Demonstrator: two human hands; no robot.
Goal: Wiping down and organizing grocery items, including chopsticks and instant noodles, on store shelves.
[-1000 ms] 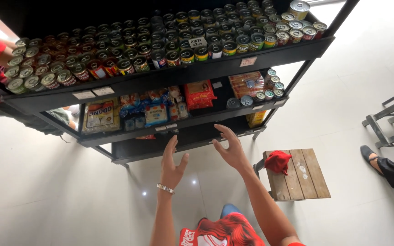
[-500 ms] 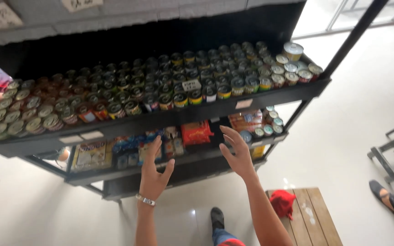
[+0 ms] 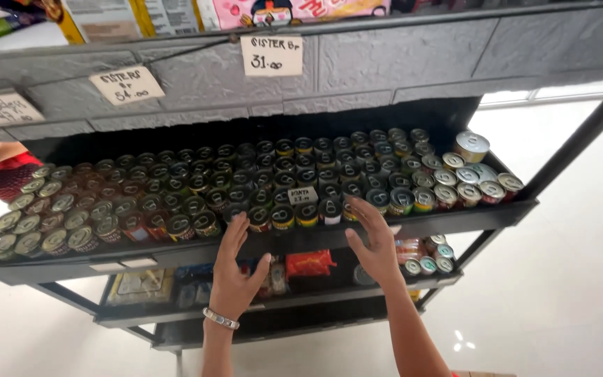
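Upright tins [image 3: 284,216], dense rows on black shelf [image 3: 455,222], front row approx. at edge (tops silver/dark).

Three pale paper price cards [image 3: 271,55] hang along the grey top shelf's front edge [image 3: 399,56]. A small white tag [image 3: 303,195] stands among the tins mid-shelf. A red packet [image 3: 310,263] lies on the lower shelf, a flat yellowish pack [image 3: 139,285] toward its left end.
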